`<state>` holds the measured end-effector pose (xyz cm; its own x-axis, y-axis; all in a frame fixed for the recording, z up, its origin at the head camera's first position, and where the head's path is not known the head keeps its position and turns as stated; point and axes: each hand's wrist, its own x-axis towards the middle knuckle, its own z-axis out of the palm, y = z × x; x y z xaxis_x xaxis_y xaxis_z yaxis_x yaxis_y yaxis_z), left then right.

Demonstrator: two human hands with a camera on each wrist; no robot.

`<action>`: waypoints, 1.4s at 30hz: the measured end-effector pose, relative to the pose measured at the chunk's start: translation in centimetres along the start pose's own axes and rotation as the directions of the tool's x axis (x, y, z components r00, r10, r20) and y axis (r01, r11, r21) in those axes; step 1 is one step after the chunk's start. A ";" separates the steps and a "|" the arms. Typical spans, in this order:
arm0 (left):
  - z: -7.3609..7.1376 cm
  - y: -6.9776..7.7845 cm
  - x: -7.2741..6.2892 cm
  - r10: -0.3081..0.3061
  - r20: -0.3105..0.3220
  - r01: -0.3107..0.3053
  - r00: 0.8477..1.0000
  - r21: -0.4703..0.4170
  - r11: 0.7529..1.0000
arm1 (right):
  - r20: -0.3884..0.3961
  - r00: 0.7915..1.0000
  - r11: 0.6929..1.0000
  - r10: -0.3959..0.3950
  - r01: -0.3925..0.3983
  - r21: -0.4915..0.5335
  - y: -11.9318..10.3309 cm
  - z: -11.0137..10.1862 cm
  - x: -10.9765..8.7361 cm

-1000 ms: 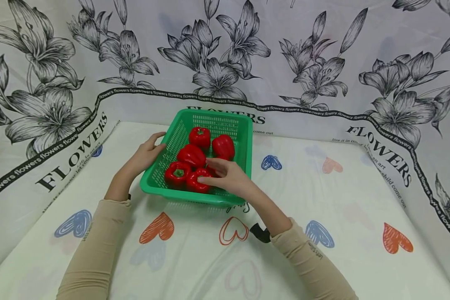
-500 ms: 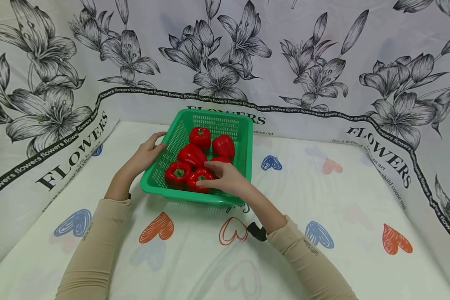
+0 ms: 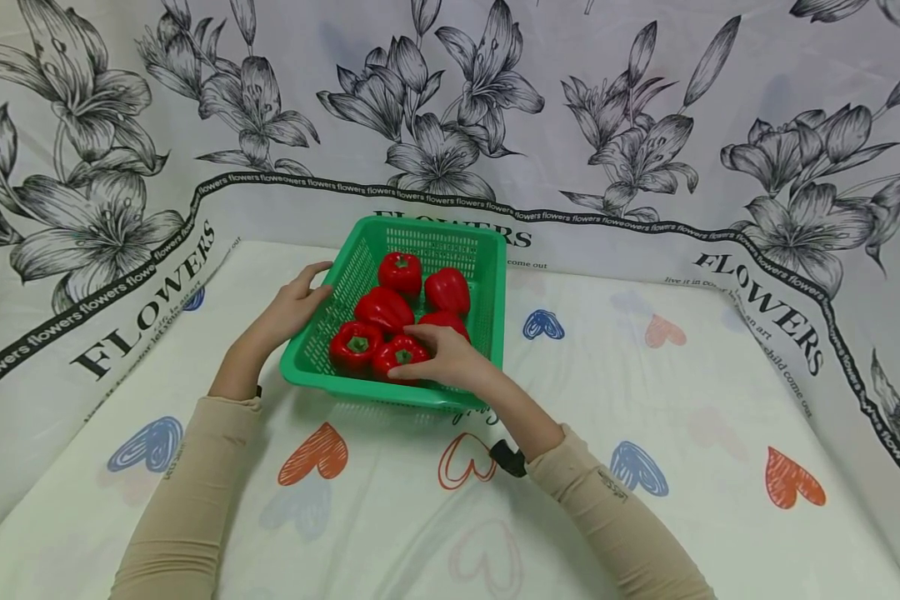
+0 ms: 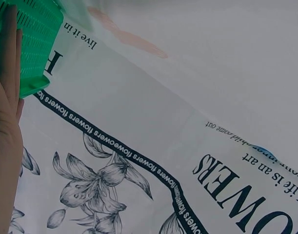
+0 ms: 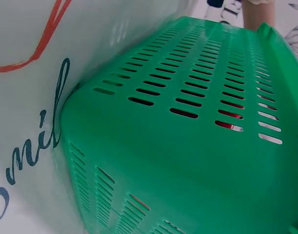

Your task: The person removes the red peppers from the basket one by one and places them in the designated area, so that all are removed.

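A green plastic basket [image 3: 499,317] holds several red bell peppers. My left hand [image 3: 288,310] rests at its left side, fingertips at the rim in the head view; the left wrist view shows straight fingers [image 4: 9,58] lying along the slotted outer wall. My right hand [image 3: 453,360] reaches over the front right corner into the basket. Its thumb lies across the front of a bell pepper [image 3: 399,354] with the stem facing up, and its fingers curve round the back. Another bell pepper [image 3: 446,320] is partly hidden behind these fingers. The right wrist view shows mostly the basket's outer wall [image 5: 153,151].
More bell peppers lie at the left front [image 3: 356,348], middle [image 3: 384,310] and back [image 3: 400,274] of the basket. It stands on a white cloth [image 3: 600,358] printed with hearts. Behind it rises a flower-patterned cloth [image 3: 435,100].
My right hand has slid slightly left and toward me over the front bell pepper, uncovering more of the bell pepper behind it. My left hand and the basket have stayed in place.
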<state>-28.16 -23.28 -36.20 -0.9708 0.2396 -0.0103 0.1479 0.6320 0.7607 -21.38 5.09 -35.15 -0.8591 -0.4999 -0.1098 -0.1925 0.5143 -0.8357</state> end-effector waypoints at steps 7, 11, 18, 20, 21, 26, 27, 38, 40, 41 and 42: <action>0.1 0.0 0.0 0.003 -0.006 -0.003 1.000 -0.006 1.000 | 0.009 1.000 0.996 -0.010 0.011 -0.085 -0.3 0.2 0.1; 0.0 0.0 0.0 0.006 -0.005 -0.006 1.000 -0.005 1.000 | 0.010 1.000 0.996 -0.008 0.009 -0.092 -0.4 0.2 0.0; -0.1 -0.4 0.3 -0.002 0.001 0.002 1.000 -0.003 1.000 | 0.003 1.000 0.996 -0.026 0.026 -0.089 -0.3 0.1 0.0; -0.1 -0.4 0.3 -0.003 0.000 0.003 1.000 -0.004 1.000 | -0.004 0.999 0.996 -0.036 0.036 -0.086 -0.2 0.1 0.0; -0.1 -0.4 0.3 -0.003 0.000 0.003 1.000 -0.004 1.000 | -0.007 0.999 0.995 -0.041 0.040 -0.087 -0.2 0.0 0.0; 0.0 -0.2 0.2 0.005 -0.003 -0.005 1.000 -0.003 1.000 | -0.023 0.999 0.998 -0.032 0.031 -0.060 -0.3 -0.3 -0.1; 0.0 -0.2 0.1 0.006 -0.004 -0.006 1.000 -0.004 1.000 | -0.024 0.999 0.998 -0.026 0.025 -0.051 -0.3 -0.3 -0.2; 0.0 -0.1 0.0 0.011 -0.008 -0.011 1.000 -0.017 1.000 | -0.051 0.999 1.000 -0.009 0.010 0.024 -0.7 -1.3 -0.7; 0.0 -0.1 0.0 0.009 -0.008 -0.009 1.000 -0.017 1.000 | -0.054 0.999 0.999 -0.011 0.012 0.030 -0.7 -1.5 -0.8; 0.0 -0.1 0.0 0.010 -0.008 -0.010 1.000 -0.017 1.000 | -0.055 0.998 0.999 -0.010 0.012 0.033 -0.7 -1.5 -0.8; 0.0 -0.1 0.0 0.008 -0.008 -0.009 1.000 -0.017 1.000 | -0.057 0.998 0.999 -0.009 0.011 0.036 -0.7 -1.6 -0.9</action>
<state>-28.19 -23.33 -36.28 -0.9710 0.2393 0.0012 0.1531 0.6175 0.7715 -21.26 6.25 -33.60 -0.8830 -0.4640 -0.0709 -0.1850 0.4829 -0.8559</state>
